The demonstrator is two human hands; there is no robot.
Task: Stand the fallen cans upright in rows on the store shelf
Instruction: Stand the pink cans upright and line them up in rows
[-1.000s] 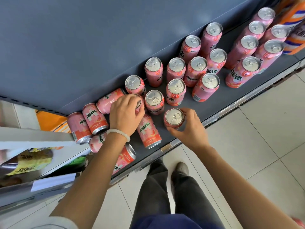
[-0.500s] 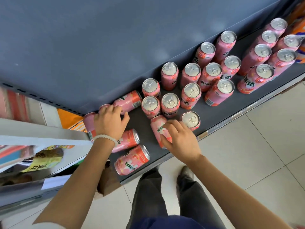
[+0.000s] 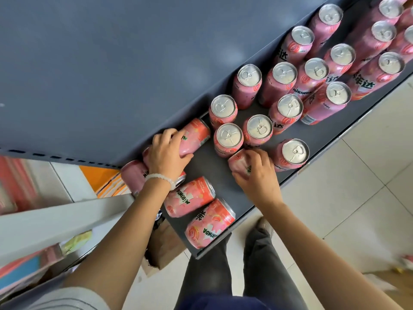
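- Left hand (image 3: 166,151), white bead bracelet (image 3: 160,178) on wrist, grasps a fallen pink can (image 3: 194,137) at the shelf (image 3: 212,173) back.
- Two more cans lie flat by the front edge: one (image 3: 190,196), another (image 3: 210,223).
- Right hand (image 3: 257,175) grasps a tilted can (image 3: 240,161) mid-shelf.
- Upright cans (image 3: 288,90) stand in rows to the right.

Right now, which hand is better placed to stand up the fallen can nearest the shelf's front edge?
Probably the left hand. Its forearm passes right beside that fallen can, and it grips another lying can. The right hand grips a can further along.
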